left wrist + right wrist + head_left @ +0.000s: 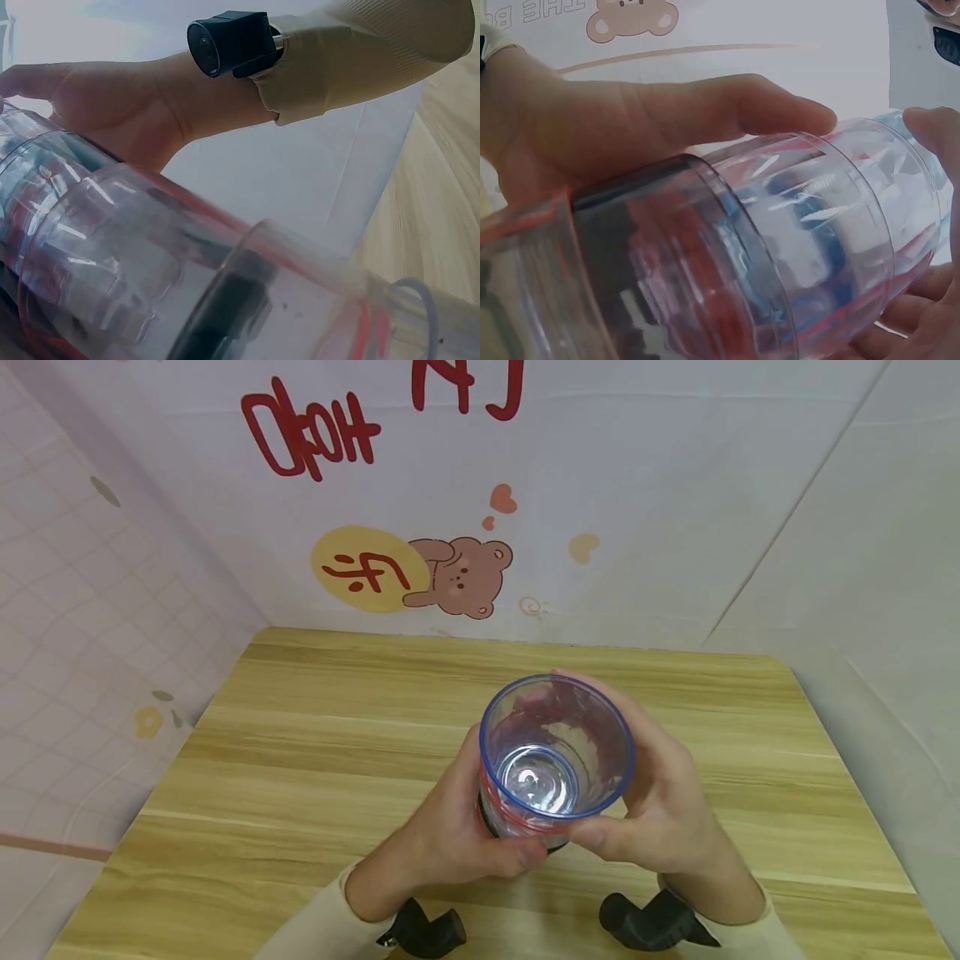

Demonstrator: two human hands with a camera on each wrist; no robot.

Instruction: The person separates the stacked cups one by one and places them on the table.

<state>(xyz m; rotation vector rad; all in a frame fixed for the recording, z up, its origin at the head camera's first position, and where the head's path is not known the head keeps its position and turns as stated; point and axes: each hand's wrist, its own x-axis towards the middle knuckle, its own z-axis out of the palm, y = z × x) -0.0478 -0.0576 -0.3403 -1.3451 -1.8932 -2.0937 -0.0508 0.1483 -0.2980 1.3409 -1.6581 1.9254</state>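
Observation:
Both hands are wrapped around a stack of nested clear plastic cups [536,827] in the middle of the head view. The top cup has a blue rim [632,752] and its open mouth faces up, showing a shiny inside. My left hand [465,827] grips the stack's left side, thumb across the near side. On the right side, higher up, my right hand [671,802] holds it with the thumb just below the rim. Up close, the stacked cups [817,217] in the right wrist view show red, black and blue bands. Whether the base touches the table cannot be told.
A wood-grain table [337,718] lies beneath the hands. A white cloth wall [637,460] with a printed bear [468,577] and red lettering rises behind it. Pale cloth also borders both sides. Black wrist cameras [427,931] are strapped at the cuffs.

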